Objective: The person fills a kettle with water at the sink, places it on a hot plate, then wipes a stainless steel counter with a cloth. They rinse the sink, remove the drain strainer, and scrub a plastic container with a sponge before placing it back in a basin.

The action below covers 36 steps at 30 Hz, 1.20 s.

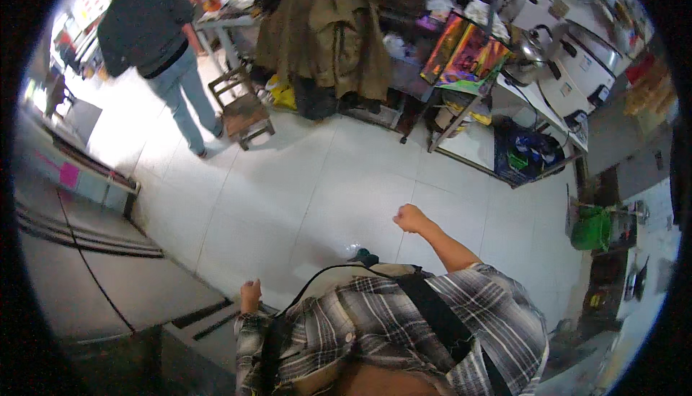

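My right hand (411,219) is held out over the tiled floor (346,179), fingers curled into a fist, and I see nothing in it. Low on the left, my left hand (250,294) shows just beyond the plaid cuff. Its fingers look curled too, with no object visible in them. A grey cabinet-like unit (97,277) stands beside that hand, apart from it. Below my chest the dark tip of a shoe (365,257) pokes out over the tiles.
A person (146,28) in a dark top stands at the upper left beside a small wooden chair (246,112). Brown coats (330,33) hang ahead. To the right, a metal-framed rack (540,109) holds a kettle (529,55) and a large white cooker (581,71). A green bin (592,229) is farther right.
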### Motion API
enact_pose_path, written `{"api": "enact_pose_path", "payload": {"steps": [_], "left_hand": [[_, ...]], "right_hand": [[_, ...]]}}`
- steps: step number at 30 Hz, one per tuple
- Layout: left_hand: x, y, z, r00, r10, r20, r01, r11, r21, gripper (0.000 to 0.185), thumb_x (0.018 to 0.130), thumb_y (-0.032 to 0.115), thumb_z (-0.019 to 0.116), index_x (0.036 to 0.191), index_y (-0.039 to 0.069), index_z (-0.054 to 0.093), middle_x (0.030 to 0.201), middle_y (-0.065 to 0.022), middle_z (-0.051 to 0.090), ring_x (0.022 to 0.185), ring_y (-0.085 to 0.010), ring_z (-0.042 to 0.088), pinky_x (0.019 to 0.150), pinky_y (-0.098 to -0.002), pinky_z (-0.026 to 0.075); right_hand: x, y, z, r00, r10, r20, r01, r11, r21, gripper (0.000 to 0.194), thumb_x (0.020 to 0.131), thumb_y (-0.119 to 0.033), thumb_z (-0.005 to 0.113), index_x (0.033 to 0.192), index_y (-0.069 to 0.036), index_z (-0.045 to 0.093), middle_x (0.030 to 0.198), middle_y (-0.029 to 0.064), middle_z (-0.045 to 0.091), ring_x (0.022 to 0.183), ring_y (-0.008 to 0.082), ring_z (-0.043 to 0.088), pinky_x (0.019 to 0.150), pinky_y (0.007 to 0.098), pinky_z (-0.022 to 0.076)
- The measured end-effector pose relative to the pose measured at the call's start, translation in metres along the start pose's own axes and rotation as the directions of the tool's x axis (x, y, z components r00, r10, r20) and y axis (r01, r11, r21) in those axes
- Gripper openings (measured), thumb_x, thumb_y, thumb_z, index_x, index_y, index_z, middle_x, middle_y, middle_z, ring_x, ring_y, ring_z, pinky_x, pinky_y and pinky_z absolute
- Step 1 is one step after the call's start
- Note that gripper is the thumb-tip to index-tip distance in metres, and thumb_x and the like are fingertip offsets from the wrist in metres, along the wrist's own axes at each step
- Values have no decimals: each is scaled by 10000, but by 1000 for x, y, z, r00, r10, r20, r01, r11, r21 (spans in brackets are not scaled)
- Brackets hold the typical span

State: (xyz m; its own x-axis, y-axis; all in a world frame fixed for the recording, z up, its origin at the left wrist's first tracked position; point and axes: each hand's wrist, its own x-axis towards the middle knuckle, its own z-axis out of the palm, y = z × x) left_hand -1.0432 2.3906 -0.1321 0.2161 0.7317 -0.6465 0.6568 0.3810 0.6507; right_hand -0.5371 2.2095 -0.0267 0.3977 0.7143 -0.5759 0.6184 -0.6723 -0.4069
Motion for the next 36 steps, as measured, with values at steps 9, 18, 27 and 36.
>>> {"api": "enact_pose_path", "payload": {"steps": [9, 18, 27, 36], "left_hand": [[72, 65, 47, 997, -75, 33, 69, 986, 154, 395, 862, 363, 438, 852, -27, 498, 699, -114, 510, 620, -237, 550, 431, -376, 413], [183, 270, 153, 914, -39, 403, -210, 807, 553, 425, 881, 413, 402, 947, 2, 488, 752, -93, 499, 618, -250, 548, 427, -360, 413], [135, 353, 351, 557, -1, 830, -632, 648, 425, 489, 874, 432, 395, 1104, 3, 444, 989, -123, 504, 813, -250, 543, 546, -368, 442], [-22, 336, 555, 404, -131, 905, -748, 522, 410, 547, 873, 425, 391, 1216, -1, 392, 1148, -156, 486, 899, -262, 531, 620, -377, 454]], "right_hand": [[-87, 221, 41, 750, 655, -87, -505, 653, 564, 312, 742, -225, 524, 815, 79, 530, 730, 226, 583, 741, 355, 578, 656, 408, 473], [-217, 190, 207, 259, 963, -74, -455, 189, 870, 251, 722, -98, 500, 529, 59, 527, 471, 166, 516, 389, 236, 512, 375, 357, 415], [-269, 74, 300, 95, 982, 166, -206, -144, 968, 186, 704, -73, 504, 554, 33, 473, 475, 131, 490, 373, 204, 462, 328, 346, 349], [-346, 147, 301, 7, 999, -34, -134, 35, 990, 238, 751, -164, 507, 603, 19, 538, 515, 117, 540, 414, 201, 512, 387, 335, 414]]}}
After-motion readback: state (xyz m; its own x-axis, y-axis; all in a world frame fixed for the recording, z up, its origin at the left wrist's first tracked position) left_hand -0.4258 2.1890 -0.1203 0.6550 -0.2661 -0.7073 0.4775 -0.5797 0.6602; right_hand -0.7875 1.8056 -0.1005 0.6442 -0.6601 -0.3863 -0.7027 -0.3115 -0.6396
